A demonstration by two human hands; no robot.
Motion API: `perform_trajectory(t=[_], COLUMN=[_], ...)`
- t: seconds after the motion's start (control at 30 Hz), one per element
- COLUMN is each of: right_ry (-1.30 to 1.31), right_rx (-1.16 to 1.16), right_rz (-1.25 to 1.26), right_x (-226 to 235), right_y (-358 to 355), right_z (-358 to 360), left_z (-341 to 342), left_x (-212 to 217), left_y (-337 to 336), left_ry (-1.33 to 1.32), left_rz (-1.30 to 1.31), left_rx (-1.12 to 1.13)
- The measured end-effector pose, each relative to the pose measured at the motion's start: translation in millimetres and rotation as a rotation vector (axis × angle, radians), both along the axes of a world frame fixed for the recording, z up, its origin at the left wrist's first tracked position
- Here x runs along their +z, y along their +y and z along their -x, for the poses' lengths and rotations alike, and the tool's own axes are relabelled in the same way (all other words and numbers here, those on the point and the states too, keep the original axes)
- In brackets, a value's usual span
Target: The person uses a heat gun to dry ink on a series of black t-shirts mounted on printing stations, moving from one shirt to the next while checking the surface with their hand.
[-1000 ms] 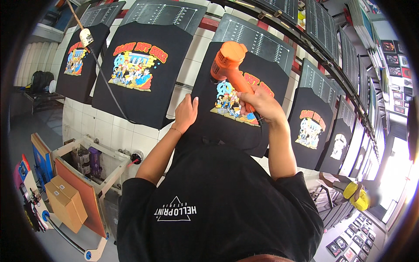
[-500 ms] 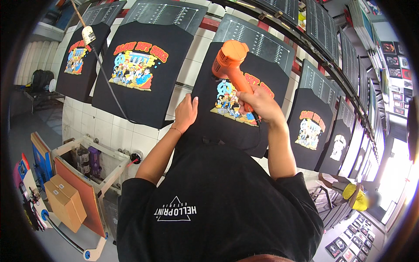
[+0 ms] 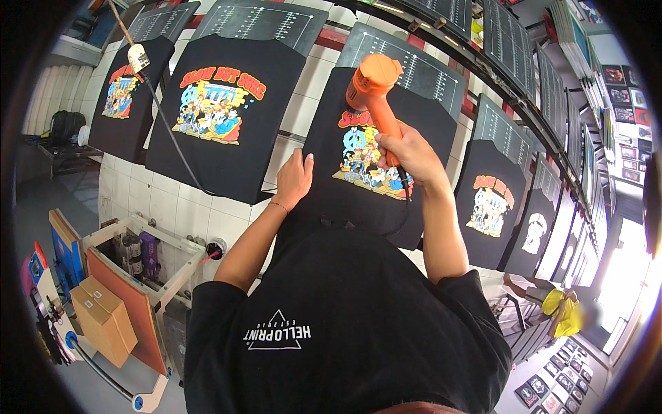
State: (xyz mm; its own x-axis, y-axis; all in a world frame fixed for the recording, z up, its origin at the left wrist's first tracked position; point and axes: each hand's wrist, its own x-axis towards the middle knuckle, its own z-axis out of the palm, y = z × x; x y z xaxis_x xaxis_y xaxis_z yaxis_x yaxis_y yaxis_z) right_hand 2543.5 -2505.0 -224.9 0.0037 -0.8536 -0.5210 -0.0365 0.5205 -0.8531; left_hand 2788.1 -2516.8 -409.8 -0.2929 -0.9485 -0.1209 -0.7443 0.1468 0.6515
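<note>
My right hand (image 3: 407,153) grips the handle of an orange heat gun (image 3: 373,90), its nozzle end up over the top of a colourful cartoon print. That print sits on a black T-shirt (image 3: 324,183) stretched on a dark platen right in front of me. My left hand (image 3: 295,181) lies flat, fingers together, on the shirt's left side beside the print. A thin bracelet circles the left wrist. The gun's black cord runs down under my right hand.
More black printed T-shirts hang on platens to the left (image 3: 214,103), far left (image 3: 124,93) and right (image 3: 491,200). A black cable (image 3: 172,138) crosses the left shirt. A white rack with bottles (image 3: 141,252) and cardboard boxes (image 3: 100,321) stand lower left. A person in yellow (image 3: 562,310) sits at right.
The heat gun has shifted slightly up and left over the print. My left hand has stayed pressed on the shirt.
</note>
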Motion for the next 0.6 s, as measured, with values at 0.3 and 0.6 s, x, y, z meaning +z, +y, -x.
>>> perform_trajectory(t=[0.3,0.6], right_ry=[-0.030,-0.012], right_rx=[0.042,0.049], right_rz=[-0.002,0.008], right_x=[1.0,-2.7], right_y=[0.6,0.4], right_z=[-1.2,0.6], left_z=[-0.4,-0.2], left_x=[-1.4,-3.8], left_y=[0.6,-0.5], left_ry=[-0.019,-0.021], left_rz=[-0.024,0.112], left_rx=[0.001,-0.017])
